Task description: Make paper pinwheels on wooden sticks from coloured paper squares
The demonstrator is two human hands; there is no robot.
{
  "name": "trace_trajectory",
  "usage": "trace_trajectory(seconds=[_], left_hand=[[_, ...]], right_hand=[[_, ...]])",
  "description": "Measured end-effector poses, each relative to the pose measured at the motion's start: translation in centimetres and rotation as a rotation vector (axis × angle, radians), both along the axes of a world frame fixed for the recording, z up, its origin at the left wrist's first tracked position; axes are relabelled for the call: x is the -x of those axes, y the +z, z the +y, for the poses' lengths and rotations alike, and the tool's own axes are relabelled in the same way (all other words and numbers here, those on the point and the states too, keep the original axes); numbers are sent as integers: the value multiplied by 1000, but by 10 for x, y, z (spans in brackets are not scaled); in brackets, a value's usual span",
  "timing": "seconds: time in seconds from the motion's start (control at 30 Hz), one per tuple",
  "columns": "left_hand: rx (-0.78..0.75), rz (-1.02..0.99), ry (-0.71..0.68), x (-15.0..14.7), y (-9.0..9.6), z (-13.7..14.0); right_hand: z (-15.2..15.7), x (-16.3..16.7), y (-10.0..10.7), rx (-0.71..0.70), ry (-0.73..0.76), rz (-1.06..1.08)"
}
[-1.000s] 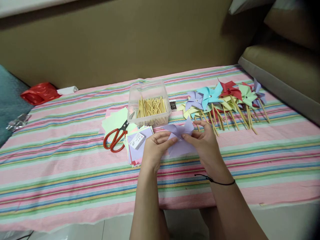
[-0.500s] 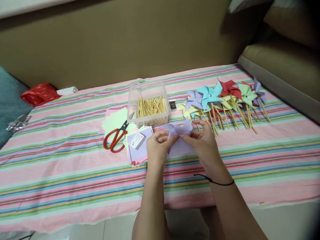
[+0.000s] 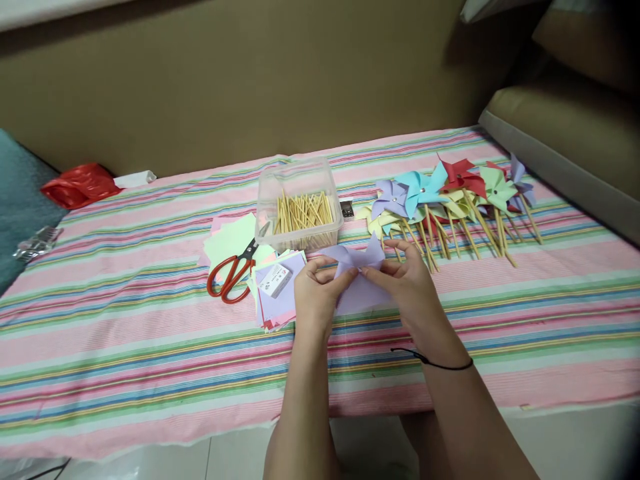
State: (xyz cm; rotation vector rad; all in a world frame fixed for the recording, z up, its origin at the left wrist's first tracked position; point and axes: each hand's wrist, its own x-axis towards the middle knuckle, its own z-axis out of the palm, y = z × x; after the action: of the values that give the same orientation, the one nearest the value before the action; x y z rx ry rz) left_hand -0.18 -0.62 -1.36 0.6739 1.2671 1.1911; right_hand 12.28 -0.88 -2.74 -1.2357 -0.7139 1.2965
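A light purple paper pinwheel (image 3: 361,295), its points folded inward, is held above the striped cloth between my two hands. My left hand (image 3: 319,293) pinches it from the left, thumb near the centre. From the right, my right hand (image 3: 411,283) grips it, thumb tip close to the other thumb at the middle. Whether a pin sits under the thumbs is hidden. Just left of my left hand lies a stack of coloured paper squares (image 3: 287,308) with a small white box (image 3: 275,280) on top.
Red-handled scissors (image 3: 233,275) lie on pale paper sheets (image 3: 227,241). Behind my hands stands a clear plastic box (image 3: 295,175) of wooden sticks, beside a small dark packet (image 3: 346,209). Several finished pinwheels (image 3: 424,189) lie at right. A red plastic bag (image 3: 83,187) is at far left.
Both hands keep their pinch on the purple pinwheel, almost unmoved. The whole view has shifted very slightly.
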Motion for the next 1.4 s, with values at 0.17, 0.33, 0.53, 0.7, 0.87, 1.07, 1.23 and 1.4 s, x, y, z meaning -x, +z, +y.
trace_trajectory(seconds=[0.17, 0.33, 0.53, 0.7, 0.87, 1.07, 1.23, 1.4], left_hand=[[13, -32, 27, -1, 0, 1], [-2, -12, 25, -1, 2, 0], [-12, -37, 63, -2, 0, 2], [-20, -36, 73, -1, -1, 3], [-27, 0, -8, 2, 0, 2], [-37, 81, -153, 12, 0, 2], [-52, 181, -157, 15, -3, 3], [-88, 151, -110, 13, -3, 3]], right_hand=[[1, 0, 0, -7, 1, 18], [1, 0, -2, -22, -8, 0], [1, 0, 1, -5, 9, 31], [1, 1, 3, -8, 44, 47], [1, 1, 0, -30, 32, -24], [1, -6, -1, -8, 65, -71], [1, -9, -1, -18, 140, -71], [0, -8, -1, 0, 122, -67]])
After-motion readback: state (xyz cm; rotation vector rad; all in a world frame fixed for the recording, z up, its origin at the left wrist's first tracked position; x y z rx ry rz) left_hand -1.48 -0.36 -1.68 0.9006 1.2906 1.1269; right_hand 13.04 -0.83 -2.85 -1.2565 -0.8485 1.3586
